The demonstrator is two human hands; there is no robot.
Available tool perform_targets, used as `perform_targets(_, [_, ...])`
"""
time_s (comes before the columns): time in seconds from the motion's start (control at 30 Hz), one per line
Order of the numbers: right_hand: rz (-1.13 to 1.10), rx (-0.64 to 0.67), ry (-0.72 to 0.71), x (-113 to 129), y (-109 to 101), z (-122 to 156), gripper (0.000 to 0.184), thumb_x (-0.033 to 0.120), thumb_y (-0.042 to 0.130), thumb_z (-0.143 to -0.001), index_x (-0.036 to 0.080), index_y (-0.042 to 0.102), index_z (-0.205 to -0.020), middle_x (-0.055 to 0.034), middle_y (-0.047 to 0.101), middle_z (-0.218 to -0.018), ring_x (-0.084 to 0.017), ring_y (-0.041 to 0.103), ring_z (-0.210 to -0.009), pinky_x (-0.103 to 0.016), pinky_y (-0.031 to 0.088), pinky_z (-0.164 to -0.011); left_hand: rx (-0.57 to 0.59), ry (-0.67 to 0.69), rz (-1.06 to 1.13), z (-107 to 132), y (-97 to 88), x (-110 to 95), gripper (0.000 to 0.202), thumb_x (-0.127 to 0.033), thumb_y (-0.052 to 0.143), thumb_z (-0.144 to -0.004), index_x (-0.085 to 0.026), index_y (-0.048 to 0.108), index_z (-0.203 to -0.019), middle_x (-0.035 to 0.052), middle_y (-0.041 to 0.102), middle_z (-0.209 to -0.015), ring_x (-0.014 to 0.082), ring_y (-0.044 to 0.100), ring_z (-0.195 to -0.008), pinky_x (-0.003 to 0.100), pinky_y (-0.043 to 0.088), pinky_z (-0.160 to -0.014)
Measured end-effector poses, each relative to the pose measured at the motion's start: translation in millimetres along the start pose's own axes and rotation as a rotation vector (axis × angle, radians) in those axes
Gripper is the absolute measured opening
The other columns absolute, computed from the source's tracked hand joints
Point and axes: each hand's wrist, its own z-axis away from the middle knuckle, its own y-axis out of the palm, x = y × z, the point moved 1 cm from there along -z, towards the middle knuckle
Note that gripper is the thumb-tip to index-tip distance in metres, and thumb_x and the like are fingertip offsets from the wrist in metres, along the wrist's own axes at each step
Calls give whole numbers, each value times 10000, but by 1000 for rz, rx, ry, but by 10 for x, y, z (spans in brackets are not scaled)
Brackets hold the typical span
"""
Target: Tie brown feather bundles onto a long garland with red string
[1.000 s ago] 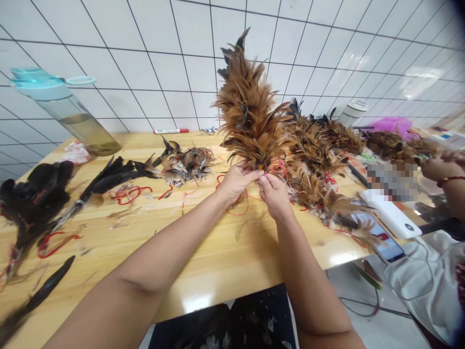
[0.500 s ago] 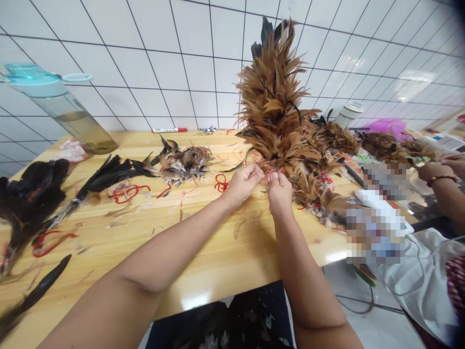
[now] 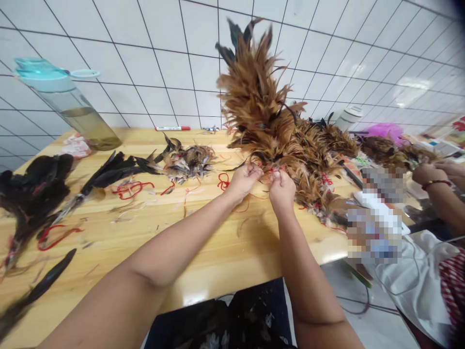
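A tall feather duster with brown feathers and dark tips leans to the left, its lower end behind my hands. My left hand is closed in a pinch just in front of that end. Close beside it, my right hand is closed too, thumb on top. Red string shows at the right hand's fingertips, and a thin loop hangs below the left hand; the fingers hide most of it. More brown feather bunches touch the duster on the right. A red string coil lies left of my left hand.
Black feather bundles, a small feather heap and red string pieces lie on the wooden table at left. A blue-lidded bottle and a marker stand or lie farther back. A co-worker's hands are at the right.
The feather duster's top has tipped to the left. My hands stay pinched at its base, with the gap between them slightly wider. The view has shifted a little.
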Motion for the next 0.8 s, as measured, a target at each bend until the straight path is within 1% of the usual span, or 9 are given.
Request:
perform_targets(0.07, [266, -121, -6, 21, -15, 9, 278, 245, 354, -912, 194, 559, -730, -55, 582, -738, -174, 477, -676, -288, 303, -625, 35, 59, -87, 42, 52, -1, 71, -220, 591, -770, -155, 601, -743, -14, 576, -682, 97, 471, -625, 223, 367, -654])
perform_targets(0.13, [464, -168, -11, 22, 7, 24, 266, 234, 368, -917, 181, 620, -852, -80, 626, -843, -172, 503, -672, -289, 284, -593, 47, 118, -200, 97, 102, -24, 74, -216, 579, -783, -165, 623, -753, -22, 551, -640, 104, 437, -586, 232, 345, -631])
perform_targets(0.2, [637, -191, -31, 12, 51, 40, 262, 264, 385, -933, 182, 633, -940, -90, 636, -916, -162, 514, -648, -293, 259, -564, 12, 173, -318, 143, 123, -66, 114, -210, 573, -789, -176, 618, -691, -31, 491, -563, 110, 380, -543, 245, 311, -608])
perform_targets(0.27, [779, -176, -76, 2, 100, 52, 272, 313, 390, -948, 184, 629, -949, -90, 632, -923, -156, 519, -629, -300, 236, -549, -20, 209, -417, 164, 110, -111, 177, -190, 564, -789, -183, 592, -614, -28, 466, -528, 116, 360, -530, 256, 287, -603])
perform_targets(0.33, [871, -136, -143, -3, 138, 61, 287, 339, 383, -958, 182, 622, -936, -93, 626, -906, -160, 536, -647, -308, 226, -550, -20, 215, -493, 160, 75, -142, 217, -163, 544, -784, -186, 570, -569, -22, 484, -531, 119, 373, -535, 261, 275, -603])
perform_targets(0.47, [939, -59, -241, -18, 171, 82, 262, 246, 354, -961, 187, 607, -932, -89, 621, -895, -164, 549, -693, -319, 220, -563, -29, 195, -567, 117, 1, -133, 184, -120, 521, -752, -180, 595, -595, -21, 528, -564, 114, 414, -552, 254, 284, -606])
perform_targets(0.6, [937, -48, -294, -47, 182, 96, 258, 218, 350, -959, 188, 605, -926, -79, 622, -888, -159, 525, -688, -328, 206, -575, -74, 132, -468, 98, 13, -48, 129, -152, 554, -736, -172, 607, -620, -28, 533, -565, 105, 429, -557, 239, 312, -599])
perform_targets(0.73, [905, -129, -341, -65, 180, 74, 316, 264, 321, -979, 180, 613, -890, -81, 623, -847, -174, 502, -707, -341, 213, -605, -170, -57, -196, 142, 132, -24, 165, -262, 613, -756, -149, 598, -637, -4, 594, -624, 102, 488, -590, 239, 367, -615])
perform_targets(0.8, [881, -163, -351, -64, 175, 57, 353, 276, 301, -986, 176, 621, -876, -90, 621, -835, -185, 488, -722, -347, 219, -621, -168, -134, -17, 180, 194, -71, 220, -308, 659, -746, -141, 588, -622, 1, 591, -619, 102, 498, -600, 242, 385, -613])
